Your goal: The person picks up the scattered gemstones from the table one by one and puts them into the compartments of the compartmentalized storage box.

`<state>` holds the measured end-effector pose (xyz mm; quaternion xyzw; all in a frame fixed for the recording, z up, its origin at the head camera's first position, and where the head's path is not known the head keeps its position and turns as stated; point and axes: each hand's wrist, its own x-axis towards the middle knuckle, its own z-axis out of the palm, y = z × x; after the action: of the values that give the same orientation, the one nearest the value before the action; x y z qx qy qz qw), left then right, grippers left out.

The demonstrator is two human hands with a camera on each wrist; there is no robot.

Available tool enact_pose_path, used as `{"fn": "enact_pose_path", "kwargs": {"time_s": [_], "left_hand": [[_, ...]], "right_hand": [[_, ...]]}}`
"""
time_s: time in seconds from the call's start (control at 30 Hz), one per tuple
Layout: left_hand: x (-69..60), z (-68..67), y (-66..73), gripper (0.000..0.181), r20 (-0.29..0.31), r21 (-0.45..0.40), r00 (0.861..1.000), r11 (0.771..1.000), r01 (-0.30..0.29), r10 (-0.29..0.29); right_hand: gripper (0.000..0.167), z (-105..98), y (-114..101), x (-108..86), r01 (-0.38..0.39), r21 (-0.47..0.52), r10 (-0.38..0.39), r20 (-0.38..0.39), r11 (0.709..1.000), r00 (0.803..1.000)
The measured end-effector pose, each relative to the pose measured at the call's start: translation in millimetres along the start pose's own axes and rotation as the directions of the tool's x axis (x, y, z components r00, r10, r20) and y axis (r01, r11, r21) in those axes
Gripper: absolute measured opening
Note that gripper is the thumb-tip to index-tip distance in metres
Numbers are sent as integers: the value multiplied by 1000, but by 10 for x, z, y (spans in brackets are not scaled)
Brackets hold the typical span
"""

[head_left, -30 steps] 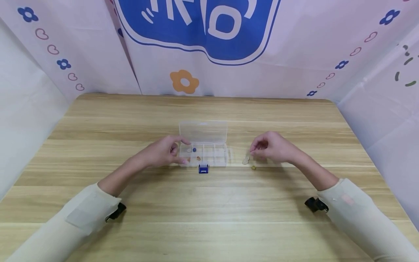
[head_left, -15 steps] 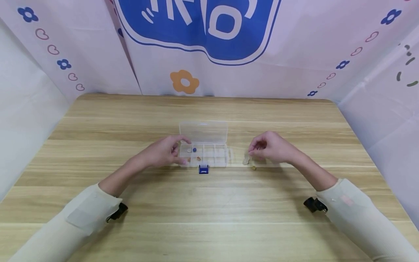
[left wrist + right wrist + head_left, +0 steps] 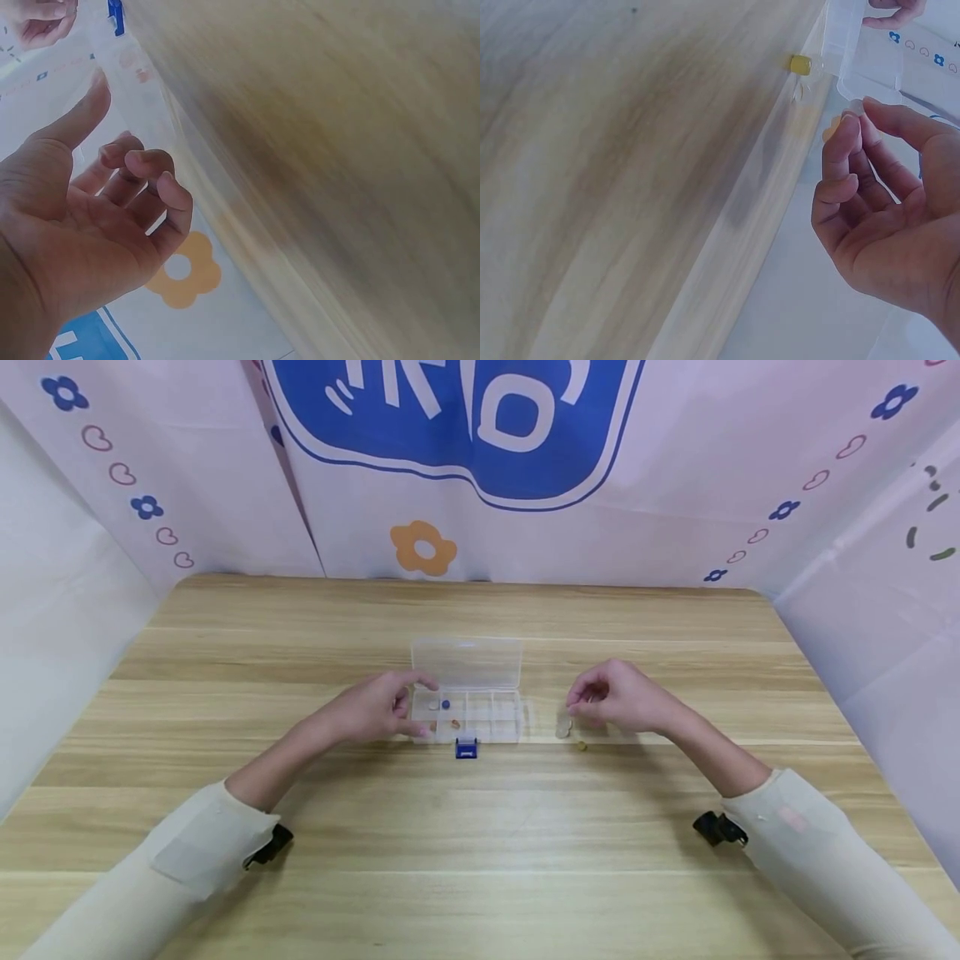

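Observation:
A clear plastic compartment box (image 3: 504, 707) lies with its transparent lid (image 3: 467, 663) raised at the back and a blue latch (image 3: 466, 748) in front. My left hand (image 3: 375, 706) holds the box's left end between index finger and thumb, the other fingers curled. In the left compartments are a blue ball (image 3: 446, 704), an orange-brown piece (image 3: 455, 724) and a whitish piece. To the right of the box, my right hand (image 3: 621, 697) pinches a small pale piece (image 3: 853, 107) between thumb and index fingertip. Beneath it lie clear pieces (image 3: 563, 727) and a small yellow piece (image 3: 582, 746).
The wood-grain table (image 3: 480, 827) stretches around the box and toward me. White printed cloth (image 3: 600, 543) hangs behind and along both sides. A black wrist camera mount (image 3: 268, 847) sits under the left sleeve, another (image 3: 720, 829) under the right.
My right hand has shifted slightly left toward the box, still pinching. The left hand and box have stayed in place.

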<state>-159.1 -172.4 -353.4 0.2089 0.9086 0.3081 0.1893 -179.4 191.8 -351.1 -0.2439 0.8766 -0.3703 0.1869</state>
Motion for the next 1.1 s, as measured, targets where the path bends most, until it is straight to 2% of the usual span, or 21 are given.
{"fn": "enact_pose_path", "kwargs": {"time_s": [0.3, 0.53, 0.63, 0.9, 1.1], "left_hand": [[-3, 23, -40, 64, -20, -21, 999, 999, -41, 41], [-3, 36, -65, 57, -26, -38, 996, 996, -87, 86], [-9, 31, -75, 56, -23, -56, 996, 995, -86, 85], [9, 23, -114, 56, -13, -127, 994, 986, -106, 105], [30, 22, -134, 55, -6, -153, 993, 981, -115, 115]], "right_hand": [[3, 26, 4, 18, 11, 11, -11, 6, 1000, 1000], [4, 71, -3, 48, 31, -1, -31, 15, 1000, 999], [4, 101, -18, 70, 39, 4, -39, 23, 999, 999], [6, 156, -170, 144, 54, 55, -55, 14, 997, 998], [8, 219, -304, 230, 89, 42, -88, -18, 995, 996]]}}
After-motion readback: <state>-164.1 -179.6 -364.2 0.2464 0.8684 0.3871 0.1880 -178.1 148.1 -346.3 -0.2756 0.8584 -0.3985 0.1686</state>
